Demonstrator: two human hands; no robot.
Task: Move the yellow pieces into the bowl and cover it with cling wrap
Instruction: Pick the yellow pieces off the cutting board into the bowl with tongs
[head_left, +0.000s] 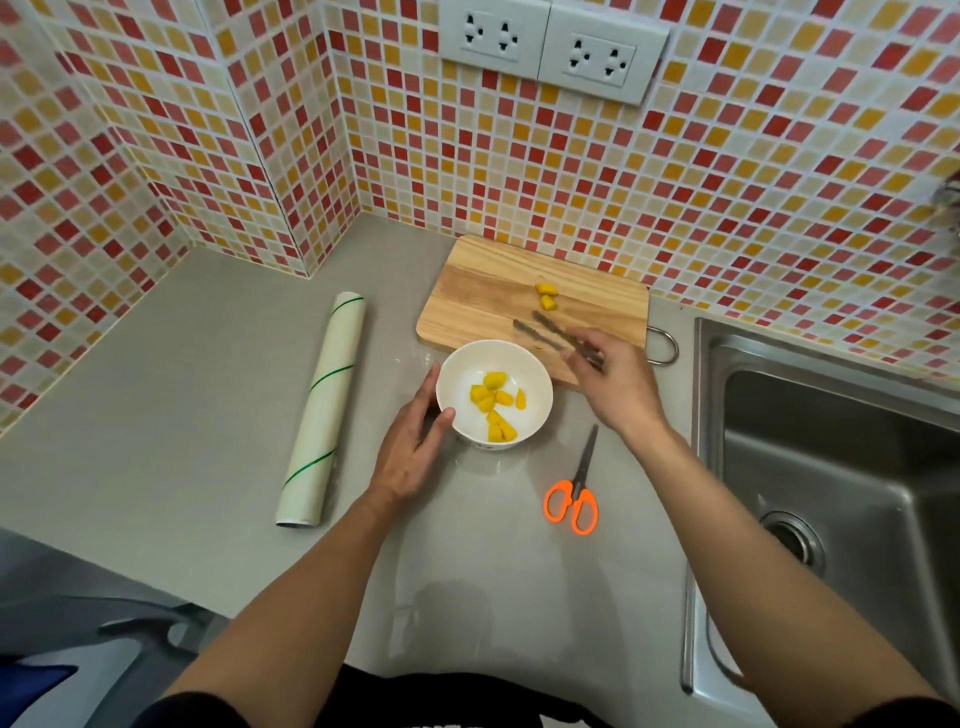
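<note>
Two yellow fruit chunks (546, 295) are lying on the wooden chopping board (483, 301); right hand (618, 384) is pinching thin metal tongs (553, 327), left hand (410, 447) is gripping the rim of the white round bowl (535, 374)

- A home kitchen is showing here: small red, orange and cream mosaic tiles (727, 182) are covering the walls around a corner.
- A stainless steel sink (857, 493) with a drain is sitting sunk into the grey surface (182, 389) on the right.
- Two double wall sockets (493, 31) are sitting above it.
- A wooden cutting board (493, 296), a white bowl (457, 374), a roll of cling wrap (324, 405) and orange-handled scissors (582, 467) are lying out on the surface.
</note>
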